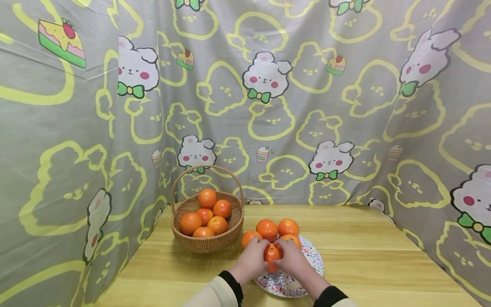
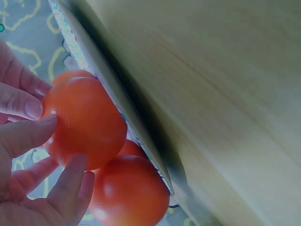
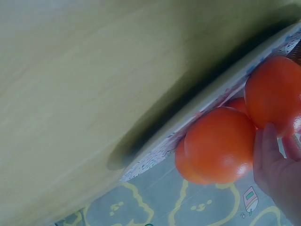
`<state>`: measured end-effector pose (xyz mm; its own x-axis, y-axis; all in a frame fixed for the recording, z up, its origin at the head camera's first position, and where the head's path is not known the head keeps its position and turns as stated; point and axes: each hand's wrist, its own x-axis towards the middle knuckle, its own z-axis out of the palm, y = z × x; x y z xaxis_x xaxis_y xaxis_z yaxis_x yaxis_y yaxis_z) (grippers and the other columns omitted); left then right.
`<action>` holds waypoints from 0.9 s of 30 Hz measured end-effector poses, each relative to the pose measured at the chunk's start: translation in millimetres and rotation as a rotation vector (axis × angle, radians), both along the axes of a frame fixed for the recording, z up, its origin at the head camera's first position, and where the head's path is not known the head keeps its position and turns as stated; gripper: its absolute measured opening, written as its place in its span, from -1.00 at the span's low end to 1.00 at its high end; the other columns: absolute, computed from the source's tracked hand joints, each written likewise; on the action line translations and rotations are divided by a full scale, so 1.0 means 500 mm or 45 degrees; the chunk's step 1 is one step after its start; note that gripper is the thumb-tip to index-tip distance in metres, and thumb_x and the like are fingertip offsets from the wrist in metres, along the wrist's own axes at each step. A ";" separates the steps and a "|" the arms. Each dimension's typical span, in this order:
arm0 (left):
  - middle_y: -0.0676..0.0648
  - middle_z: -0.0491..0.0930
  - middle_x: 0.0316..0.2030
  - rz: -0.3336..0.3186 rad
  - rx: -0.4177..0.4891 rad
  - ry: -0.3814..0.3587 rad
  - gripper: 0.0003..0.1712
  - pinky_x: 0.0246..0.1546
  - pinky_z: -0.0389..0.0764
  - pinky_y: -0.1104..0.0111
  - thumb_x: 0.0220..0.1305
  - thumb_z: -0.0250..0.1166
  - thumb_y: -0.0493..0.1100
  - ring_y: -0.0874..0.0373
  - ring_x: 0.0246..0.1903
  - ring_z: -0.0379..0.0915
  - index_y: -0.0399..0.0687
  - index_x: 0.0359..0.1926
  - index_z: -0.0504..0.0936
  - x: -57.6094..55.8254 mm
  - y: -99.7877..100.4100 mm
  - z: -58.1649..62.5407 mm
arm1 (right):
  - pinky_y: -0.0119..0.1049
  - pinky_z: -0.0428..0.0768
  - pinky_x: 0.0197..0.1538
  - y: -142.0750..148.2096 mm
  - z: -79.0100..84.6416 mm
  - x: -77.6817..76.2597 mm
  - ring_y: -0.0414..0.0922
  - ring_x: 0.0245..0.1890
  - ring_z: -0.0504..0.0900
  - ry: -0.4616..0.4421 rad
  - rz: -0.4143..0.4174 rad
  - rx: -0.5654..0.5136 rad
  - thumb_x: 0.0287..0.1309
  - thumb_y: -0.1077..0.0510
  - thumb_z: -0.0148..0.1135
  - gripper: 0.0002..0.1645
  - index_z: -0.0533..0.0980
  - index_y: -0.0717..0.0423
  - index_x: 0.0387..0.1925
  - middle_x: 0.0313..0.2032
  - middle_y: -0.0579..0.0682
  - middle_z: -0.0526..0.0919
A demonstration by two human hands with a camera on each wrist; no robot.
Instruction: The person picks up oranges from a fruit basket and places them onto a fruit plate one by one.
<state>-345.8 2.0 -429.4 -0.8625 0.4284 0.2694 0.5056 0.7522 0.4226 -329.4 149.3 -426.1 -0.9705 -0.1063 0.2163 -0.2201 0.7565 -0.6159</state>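
Both hands meet around one orange (image 1: 271, 252) at the near part of a round patterned plate (image 1: 315, 258). My left hand (image 1: 251, 261) grips its left side, thumb and fingers curved about the fruit. From the right side, my right hand (image 1: 297, 260) holds the same orange between thumb and fingers. In the left wrist view the orange (image 2: 89, 120) sits low against the plate's rim; whether it touches the plate cannot be told. Several more oranges (image 1: 267, 230) cluster just beyond the hands, partly hidden by them. One neighbouring orange (image 3: 220, 145) shows close to the right fingers.
A wicker basket (image 1: 207, 245) with a tall arched handle stands left of the plate and bears several oranges (image 1: 190, 224). Everything rests on a light wooden table (image 1: 364, 260). A patterned curtain (image 1: 230, 123) encloses the back and both sides.
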 end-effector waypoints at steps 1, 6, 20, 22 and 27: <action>-0.03 0.35 -0.25 0.000 0.002 0.004 -0.44 -0.19 0.52 0.28 -0.18 0.40 -0.32 0.16 -0.24 0.38 -0.18 -0.03 0.51 -0.001 0.000 0.000 | 0.02 0.51 -0.13 -0.001 0.000 -0.001 0.02 -0.16 0.48 -0.005 -0.004 0.001 -0.22 0.27 0.43 -0.48 0.49 0.19 -0.10 -0.17 0.11 0.46; -0.03 0.34 -0.25 0.005 0.009 -0.016 -0.44 -0.18 0.53 0.25 -0.16 0.40 -0.33 0.16 -0.24 0.39 -0.17 -0.02 0.51 -0.006 -0.001 0.002 | 0.00 0.53 -0.15 -0.004 -0.002 -0.004 -0.02 -0.18 0.46 -0.024 -0.029 0.007 -0.20 0.24 0.44 -0.47 0.48 0.14 -0.09 -0.18 0.08 0.44; -0.01 0.33 -0.24 -0.005 0.066 -0.064 -0.49 -0.24 0.53 0.32 -0.13 0.39 -0.32 0.19 -0.27 0.39 -0.13 -0.05 0.52 -0.004 -0.003 0.014 | -0.04 0.54 -0.20 -0.001 0.012 -0.007 -0.02 -0.21 0.47 0.033 0.028 0.052 -0.20 0.25 0.43 -0.51 0.48 0.13 -0.13 -0.19 0.09 0.45; -0.01 0.33 -0.24 -0.004 0.072 -0.070 -0.48 -0.25 0.53 0.33 -0.13 0.39 -0.31 0.20 -0.28 0.38 -0.13 -0.03 0.51 -0.004 -0.005 0.018 | -0.07 0.54 -0.23 0.000 0.015 -0.007 -0.02 -0.23 0.46 0.033 0.034 0.035 -0.20 0.25 0.43 -0.52 0.48 0.13 -0.14 -0.19 0.10 0.45; -0.03 0.36 -0.24 0.001 0.086 -0.042 -0.44 -0.25 0.51 0.33 -0.14 0.40 -0.29 0.19 -0.30 0.36 -0.17 0.00 0.50 -0.011 -0.013 0.021 | -0.10 0.52 -0.23 0.007 0.018 -0.010 -0.03 -0.22 0.44 0.061 0.058 0.025 -0.22 0.24 0.44 -0.54 0.49 0.13 -0.18 -0.22 0.06 0.48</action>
<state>-351.2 -4.5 -418.8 -0.8718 0.4092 0.2691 0.4898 0.7219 0.4889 -334.4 152.7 -417.0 -0.9531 -0.1548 0.2601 -0.2836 0.7567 -0.5890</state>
